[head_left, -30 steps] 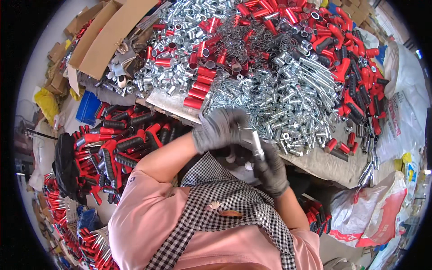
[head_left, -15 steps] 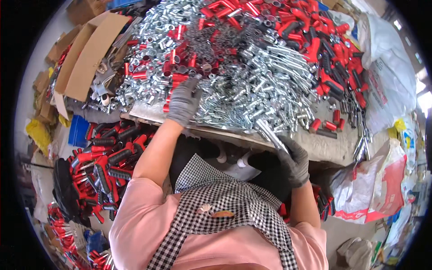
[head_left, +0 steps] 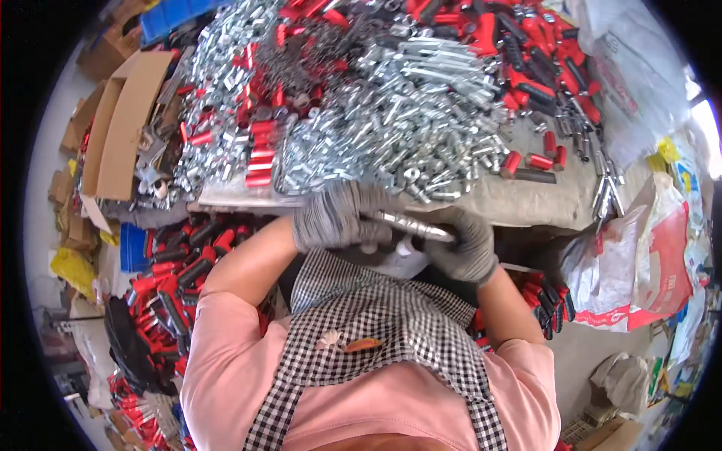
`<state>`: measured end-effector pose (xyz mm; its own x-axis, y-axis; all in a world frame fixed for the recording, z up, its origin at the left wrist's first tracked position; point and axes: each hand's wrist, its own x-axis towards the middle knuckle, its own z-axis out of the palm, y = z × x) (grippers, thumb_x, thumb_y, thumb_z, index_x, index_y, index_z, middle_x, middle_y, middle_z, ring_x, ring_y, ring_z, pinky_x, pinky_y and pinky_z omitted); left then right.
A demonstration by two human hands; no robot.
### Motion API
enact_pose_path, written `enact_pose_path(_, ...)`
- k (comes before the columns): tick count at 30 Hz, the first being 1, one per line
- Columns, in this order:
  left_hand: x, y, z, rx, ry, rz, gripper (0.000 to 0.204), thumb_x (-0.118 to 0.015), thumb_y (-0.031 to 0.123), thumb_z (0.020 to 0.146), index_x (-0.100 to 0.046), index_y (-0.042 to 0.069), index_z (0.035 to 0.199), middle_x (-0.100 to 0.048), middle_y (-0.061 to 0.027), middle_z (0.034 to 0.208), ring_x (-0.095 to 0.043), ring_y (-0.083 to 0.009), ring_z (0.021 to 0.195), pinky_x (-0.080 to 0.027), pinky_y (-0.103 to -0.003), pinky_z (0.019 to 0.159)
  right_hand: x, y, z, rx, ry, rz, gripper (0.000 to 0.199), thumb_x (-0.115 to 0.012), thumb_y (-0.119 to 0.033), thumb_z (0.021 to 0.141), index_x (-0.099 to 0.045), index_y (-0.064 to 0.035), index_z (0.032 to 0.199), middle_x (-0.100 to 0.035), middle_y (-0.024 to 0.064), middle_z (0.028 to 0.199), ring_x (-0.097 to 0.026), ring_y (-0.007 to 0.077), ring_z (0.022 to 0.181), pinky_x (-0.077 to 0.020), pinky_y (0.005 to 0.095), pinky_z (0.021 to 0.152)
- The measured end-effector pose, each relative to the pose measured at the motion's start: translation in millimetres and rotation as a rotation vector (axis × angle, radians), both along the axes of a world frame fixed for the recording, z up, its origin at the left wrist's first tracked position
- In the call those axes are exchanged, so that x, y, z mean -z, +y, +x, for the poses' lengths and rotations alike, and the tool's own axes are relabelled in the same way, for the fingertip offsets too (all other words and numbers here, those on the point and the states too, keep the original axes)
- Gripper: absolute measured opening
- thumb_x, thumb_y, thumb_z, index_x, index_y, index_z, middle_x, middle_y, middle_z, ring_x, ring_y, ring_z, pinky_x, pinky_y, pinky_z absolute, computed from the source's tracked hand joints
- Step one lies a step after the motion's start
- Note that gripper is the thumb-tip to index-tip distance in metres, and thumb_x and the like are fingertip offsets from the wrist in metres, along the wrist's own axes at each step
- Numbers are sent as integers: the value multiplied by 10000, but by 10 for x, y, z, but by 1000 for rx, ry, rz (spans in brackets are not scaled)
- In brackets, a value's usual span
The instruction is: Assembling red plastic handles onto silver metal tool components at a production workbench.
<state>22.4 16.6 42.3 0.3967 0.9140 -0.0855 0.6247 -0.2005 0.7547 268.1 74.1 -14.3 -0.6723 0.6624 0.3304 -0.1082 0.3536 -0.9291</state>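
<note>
A shiny silver metal tube [head_left: 415, 226] lies nearly level in front of me, just off the table's near edge. My right hand [head_left: 466, 242], in a grey glove, is closed round its right end. At the tube's left end is my left hand [head_left: 340, 218], also gloved, with its fingers curled and blurred by motion. Whatever is inside those fingers is hidden. Beyond my hands spreads a heap of small silver metal parts [head_left: 406, 135]. A short row of red tubes [head_left: 261, 154] lies past my left hand.
Dark wire springs [head_left: 297, 56] and red-and-black handles [head_left: 519, 52] are heaped farther back. An opened cardboard box [head_left: 135, 124] stands left. More red-and-black tools [head_left: 177, 278] fill the space below left. Loose red tubes [head_left: 540, 161] and a white-and-red sack [head_left: 639, 263] are at the right.
My left hand has come back from the pile toward me and met the tube. My right hand has moved up and left, turning the tube nearly level. The view has shifted slightly.
</note>
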Motion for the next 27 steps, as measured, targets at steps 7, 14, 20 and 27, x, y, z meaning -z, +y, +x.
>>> enact_pose_path(7,299,196,263,348,121,609,385,-625,271,807,-624,71,1136,-589,-100,1195,-581,-292,1036,-496,-402,834,193,156,2,-133,-79,46,755,-825,-226,704,-461,-8,1329,-649,125,1123,-631,184,1011,-514,302,852)
enact_pose_path(14,-339,974,497,326,218,-140,469,-705,294,779,-612,84,1187,-653,-169,1015,-643,-300,917,-500,-393,792,294,360,370,67,-36,-345,412,-749,-169,779,-619,11,1127,-677,95,978,-632,142,897,-511,293,787)
enact_pose_path(20,-82,2583,1027,-34,386,396,361,-606,322,840,-613,35,1058,-638,-214,1028,-618,-372,956,-497,-420,824,465,732,557,395,170,-289,357,-758,-218,783,-630,6,1030,-629,29,792,-547,73,642,-460,225,592)
enact_pose_path(27,471,4137,1763,-269,961,301,314,-468,236,891,-620,92,1125,-689,-140,1012,-673,-295,930,-526,-456,767,639,837,477,462,305,-427,396,-770,-220,770,-617,2,1060,-623,28,759,-528,72,594,-424,199,534)
